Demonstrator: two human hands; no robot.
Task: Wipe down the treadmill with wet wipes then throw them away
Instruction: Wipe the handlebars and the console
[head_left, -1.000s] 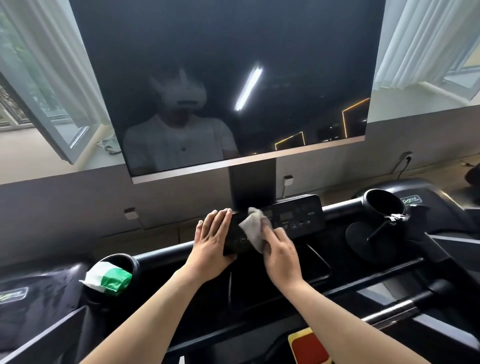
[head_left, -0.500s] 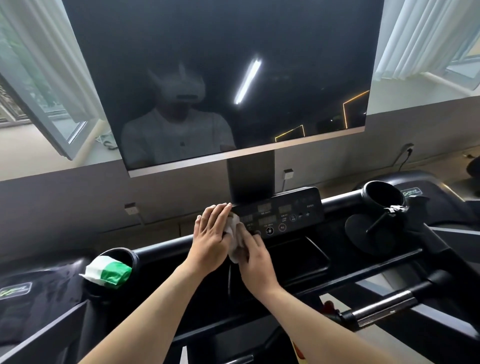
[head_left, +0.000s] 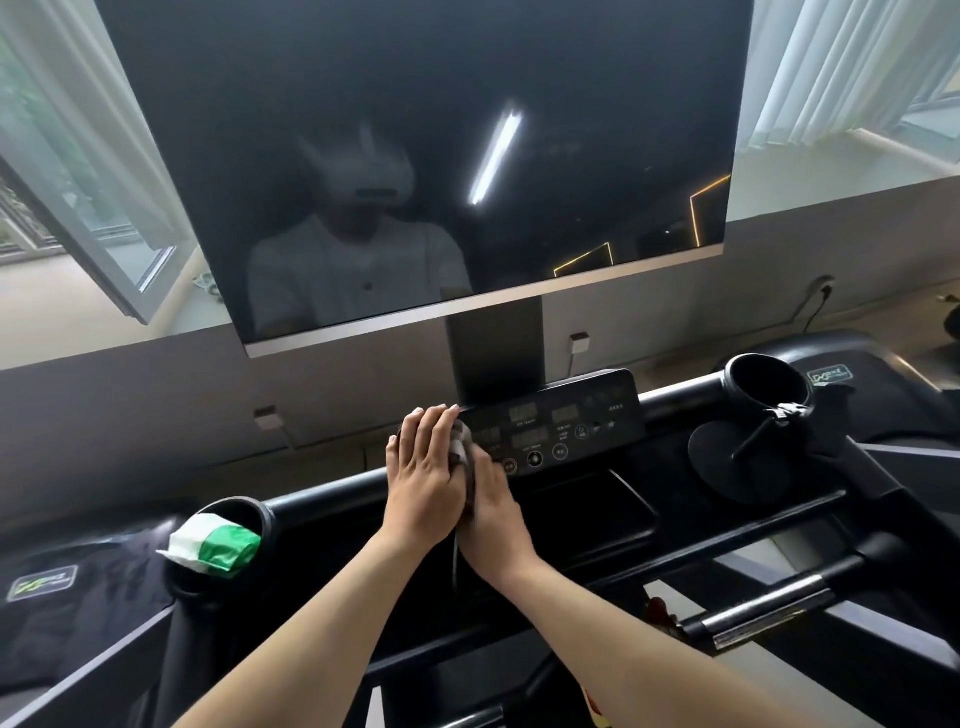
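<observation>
Right hand (head_left: 493, 512) pins the bunched wipe (head_left: 461, 441), long axis upright, against the console (head_left: 571, 421).

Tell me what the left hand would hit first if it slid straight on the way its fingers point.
Probably the black screen post, just beyond the left hand; depth is unclear.

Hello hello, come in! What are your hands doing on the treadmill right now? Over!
Left hand flat on the control panel's left end. Right hand has a grip on the wet wipe, pressed against the panel. Nothing in the way.
</observation>
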